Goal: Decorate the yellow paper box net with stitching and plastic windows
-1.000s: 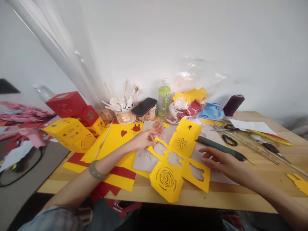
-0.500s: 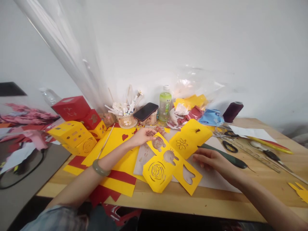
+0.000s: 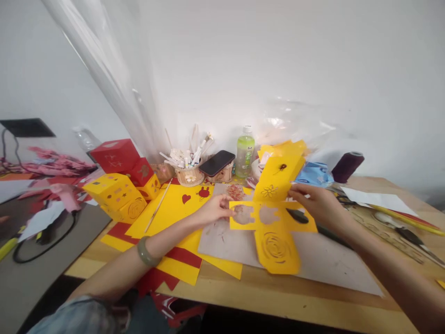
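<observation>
An unfolded yellow paper box template is raised above a pale board. Its panels carry cut-outs: animal shapes in the middle strip, a flower above, a swirl below. My left hand pinches the end of its left flap between thumb and fingers. At the right edge of the tall upper panel, my right hand is closed on the paper, fingers partly hidden. Through the right flap's cut-out shows the dark green handle of a tool lying on the board.
Yellow sheets with red cut-outs and a thin stick lie left. Folded yellow boxes and red boxes stand behind. Along the wall are a pen basket, a phone, a bottle and a thread cone.
The template has been lifted and turned so its strip runs level and its flower panel points up. My right hand has risen and taken hold of the upper panel's edge.
</observation>
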The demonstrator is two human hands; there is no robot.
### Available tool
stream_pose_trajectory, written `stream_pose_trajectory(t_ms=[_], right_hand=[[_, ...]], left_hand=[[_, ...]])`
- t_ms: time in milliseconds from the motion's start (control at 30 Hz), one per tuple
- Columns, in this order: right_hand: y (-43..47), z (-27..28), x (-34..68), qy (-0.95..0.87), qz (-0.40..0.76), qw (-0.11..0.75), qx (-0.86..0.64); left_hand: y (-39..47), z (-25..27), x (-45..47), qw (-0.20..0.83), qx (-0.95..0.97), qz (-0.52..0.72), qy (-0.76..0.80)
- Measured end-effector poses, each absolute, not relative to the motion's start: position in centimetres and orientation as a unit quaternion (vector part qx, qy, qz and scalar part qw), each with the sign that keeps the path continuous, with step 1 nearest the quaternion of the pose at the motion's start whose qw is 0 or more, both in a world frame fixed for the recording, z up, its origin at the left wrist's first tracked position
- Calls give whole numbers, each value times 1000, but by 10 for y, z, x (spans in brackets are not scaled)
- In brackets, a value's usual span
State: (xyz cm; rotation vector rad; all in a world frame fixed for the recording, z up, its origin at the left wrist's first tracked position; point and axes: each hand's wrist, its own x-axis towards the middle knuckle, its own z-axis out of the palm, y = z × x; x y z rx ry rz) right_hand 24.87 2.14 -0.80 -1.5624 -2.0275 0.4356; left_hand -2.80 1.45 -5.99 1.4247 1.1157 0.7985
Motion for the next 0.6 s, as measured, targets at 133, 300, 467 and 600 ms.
stream_pose_trajectory(t_ms=[133, 300, 467, 600], right_hand=[[35, 19, 228, -791, 48, 238, -562], [36, 29, 175, -850, -40, 187, -491], [34, 14, 137, -871, -64, 133, -470], [19, 3, 154, -861, -53, 117, -491]], left_hand=[[-21, -56, -3, 610, 607, 268, 434], [-46, -54, 27, 685, 560, 248, 395], [-55, -53, 29, 749, 454, 251, 413], [-59, -46, 15, 768, 456, 182, 412]])
